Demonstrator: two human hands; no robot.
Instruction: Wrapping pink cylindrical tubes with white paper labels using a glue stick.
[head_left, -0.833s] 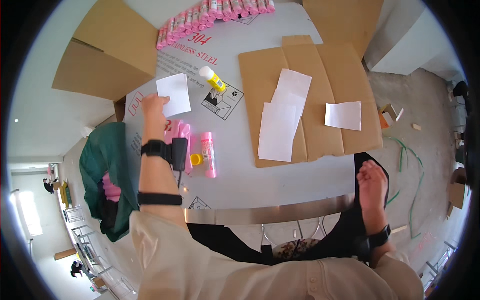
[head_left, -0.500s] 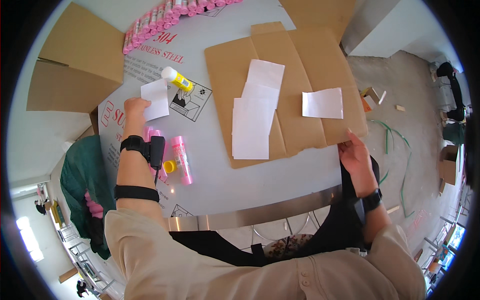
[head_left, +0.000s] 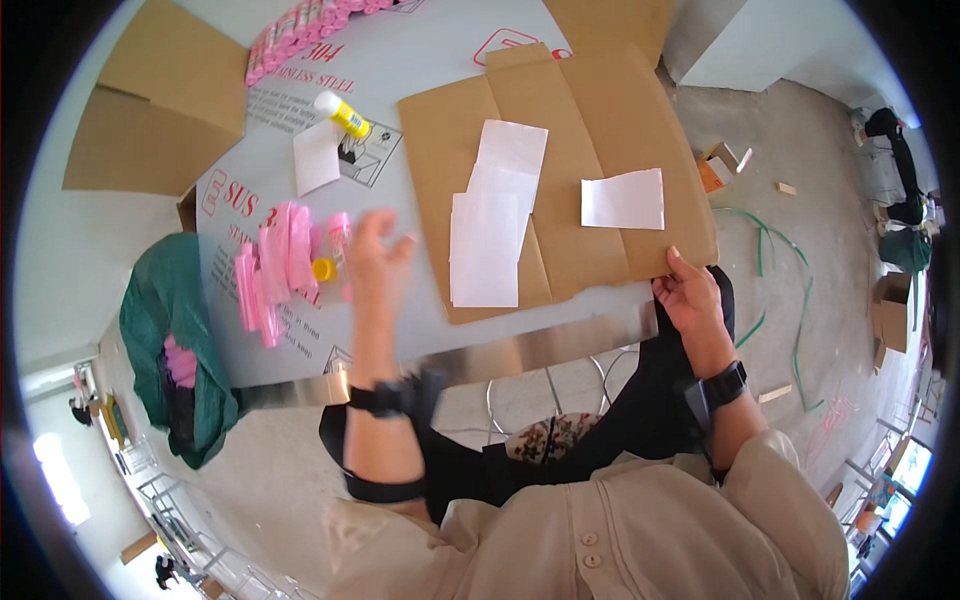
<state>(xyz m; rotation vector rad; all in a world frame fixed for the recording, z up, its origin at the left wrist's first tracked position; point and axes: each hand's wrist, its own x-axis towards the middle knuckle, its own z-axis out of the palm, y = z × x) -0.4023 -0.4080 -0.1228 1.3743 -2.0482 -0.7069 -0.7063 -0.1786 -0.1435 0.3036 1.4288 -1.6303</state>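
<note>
My right hand [head_left: 692, 298] pinches the near right corner of a flat brown cardboard sheet [head_left: 560, 245], thumb on top. Overlapping white paper slips [head_left: 484, 250] lie on the sheet's left part, and a single white slip [head_left: 622, 200] rests toward its right. Slightly blurred, my left hand [head_left: 378, 250] is over the table left of the cardboard, fingers apart and nothing seen in them. It partly covers a pink tube [head_left: 340, 228]. Beside that are a yellow cap [head_left: 323, 270] and several pink wrapped sticks [head_left: 285, 250]. Farther off, a yellow glue stick with a white end [head_left: 342, 115] touches another white slip [head_left: 317, 160].
A row of pink tubes [head_left: 300, 35] lines the table's far left edge. An open cardboard box [head_left: 160, 110] stands at the left, above a green sack [head_left: 165, 340] with pink things inside. Green strapping [head_left: 800, 300] trails over the floor at the right.
My left hand has let go of the white slip by the glue stick and moved right and nearer to me. My right hand keeps the cardboard's corner. The view has shifted slightly.
</note>
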